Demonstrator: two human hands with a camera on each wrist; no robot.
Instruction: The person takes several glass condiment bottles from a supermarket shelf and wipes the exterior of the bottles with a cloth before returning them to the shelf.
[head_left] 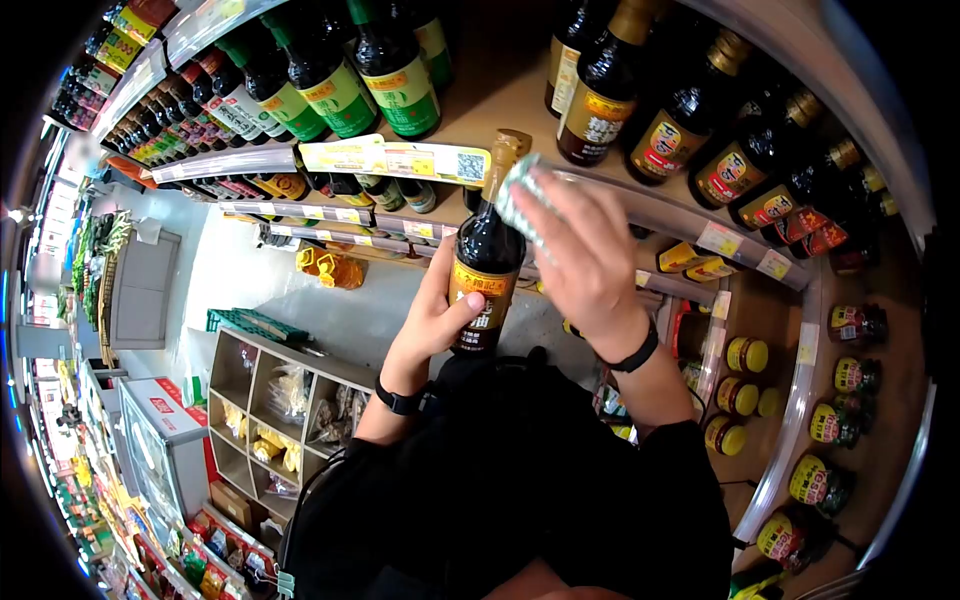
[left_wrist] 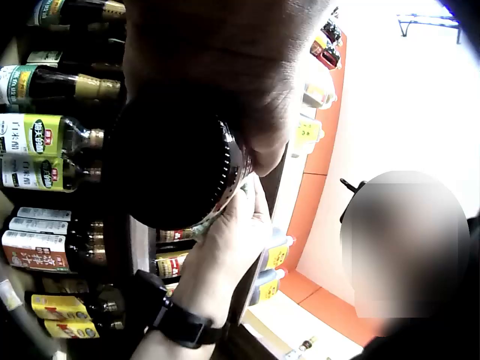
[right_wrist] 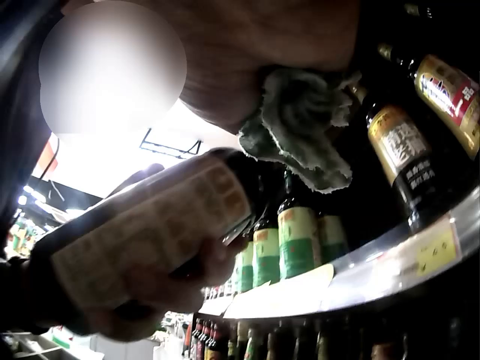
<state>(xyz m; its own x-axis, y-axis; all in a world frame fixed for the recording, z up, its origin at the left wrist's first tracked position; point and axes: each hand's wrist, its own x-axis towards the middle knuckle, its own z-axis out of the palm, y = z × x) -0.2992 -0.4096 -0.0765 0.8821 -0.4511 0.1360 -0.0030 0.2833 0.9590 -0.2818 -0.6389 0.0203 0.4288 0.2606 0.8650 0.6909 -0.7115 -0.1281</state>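
My left hand point(head_left: 432, 315) grips a dark soy sauce bottle point(head_left: 488, 245) round its lower body, thumb across the brown and yellow label. The bottle stands nearly upright in front of the shelf, its gold-capped neck at the top. My right hand point(head_left: 590, 270) holds a pale green-white cloth point(head_left: 518, 200) beside the bottle's neck. In the right wrist view the crumpled cloth point(right_wrist: 300, 131) hangs below that hand, near the bottle's point(right_wrist: 150, 232) upper end. Seen from the left wrist, the round dark base of the bottle point(left_wrist: 169, 161) hides most of the neck.
Green-labelled bottles point(head_left: 400, 90) line the upper shelf at left, and dark sauce bottles point(head_left: 670, 135) fill it at right. A price-tagged shelf edge point(head_left: 690, 225) runs close behind my hands. Yellow-lidded jars point(head_left: 738, 395) stand lower right. A compartmented bin point(head_left: 290, 400) is at lower left.
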